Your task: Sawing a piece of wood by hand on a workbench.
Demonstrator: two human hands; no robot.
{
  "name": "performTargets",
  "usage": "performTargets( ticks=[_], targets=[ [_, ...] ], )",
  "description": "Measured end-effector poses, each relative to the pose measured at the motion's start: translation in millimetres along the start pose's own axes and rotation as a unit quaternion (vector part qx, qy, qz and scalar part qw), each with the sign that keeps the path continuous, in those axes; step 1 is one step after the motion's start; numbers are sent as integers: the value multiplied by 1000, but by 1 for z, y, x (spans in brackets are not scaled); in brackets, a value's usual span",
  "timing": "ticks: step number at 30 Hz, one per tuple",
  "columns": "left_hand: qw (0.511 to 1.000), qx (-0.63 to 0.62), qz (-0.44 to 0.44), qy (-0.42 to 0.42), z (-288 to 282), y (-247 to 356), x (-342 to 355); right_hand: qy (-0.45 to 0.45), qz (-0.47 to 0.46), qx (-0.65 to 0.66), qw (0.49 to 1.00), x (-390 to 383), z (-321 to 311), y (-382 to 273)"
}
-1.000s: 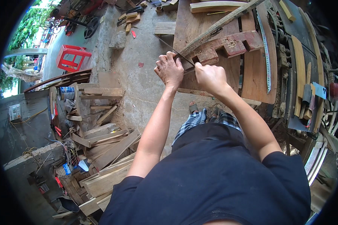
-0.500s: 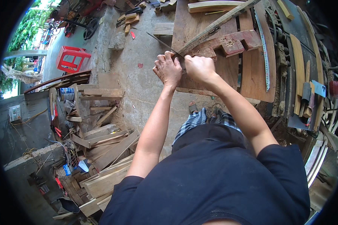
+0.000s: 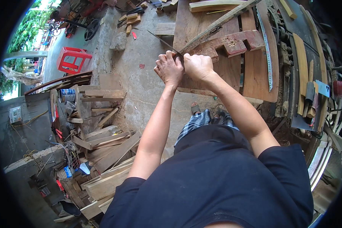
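My left hand (image 3: 168, 69) is closed, its fingers curled over the near end of a long, rough wooden strip (image 3: 216, 27). That end is mostly hidden under the knuckles. Beside it, nearly touching, my right hand (image 3: 198, 67) makes a fist around what looks like the handle of a saw, though the handle itself is covered. The saw's thin dark blade (image 3: 161, 40), seen nearly edge-on, points away to the upper left and crosses by the strip's end. Just beyond my right hand lies a notched reddish wooden block (image 3: 235, 45) on the brown wooden workbench (image 3: 226, 79).
A white measuring strip (image 3: 269, 57) lies along the bench's right side. Planks and tools, with a light-blue phone (image 3: 323, 89), crowd the right. Scrap wood (image 3: 114, 154) is piled at lower left. A red plastic stool (image 3: 73, 60) stands at upper left.
My right hand has shifted slightly left and up, closer to my left hand, and the blade has slid a little outward. The left hand has barely moved.
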State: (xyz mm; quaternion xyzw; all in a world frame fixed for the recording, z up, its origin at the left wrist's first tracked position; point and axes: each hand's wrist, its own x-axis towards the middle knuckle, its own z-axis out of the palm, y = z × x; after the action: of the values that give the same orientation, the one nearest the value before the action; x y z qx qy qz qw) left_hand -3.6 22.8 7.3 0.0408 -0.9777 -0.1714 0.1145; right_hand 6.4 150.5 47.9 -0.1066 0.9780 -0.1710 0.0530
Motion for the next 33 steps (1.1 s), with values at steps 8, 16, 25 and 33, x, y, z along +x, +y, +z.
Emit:
performTargets(
  ticks=[8, 16, 25, 33],
  targets=[
    [1000, 5, -12, 2, 1, -5, -2, -33, 14, -14, 999, -37, -11, 6],
    [1000, 5, -5, 2, -1, -6, -3, 11, -14, 9, 1000, -23, 1, 6],
    [1000, 7, -2, -1, 0, 0, 0, 25, -21, 4, 999, 4, 4, -1],
    [1000, 7, -15, -3, -2, -4, -2, -28, 3, -16, 999, -30, -7, 11]
  ],
)
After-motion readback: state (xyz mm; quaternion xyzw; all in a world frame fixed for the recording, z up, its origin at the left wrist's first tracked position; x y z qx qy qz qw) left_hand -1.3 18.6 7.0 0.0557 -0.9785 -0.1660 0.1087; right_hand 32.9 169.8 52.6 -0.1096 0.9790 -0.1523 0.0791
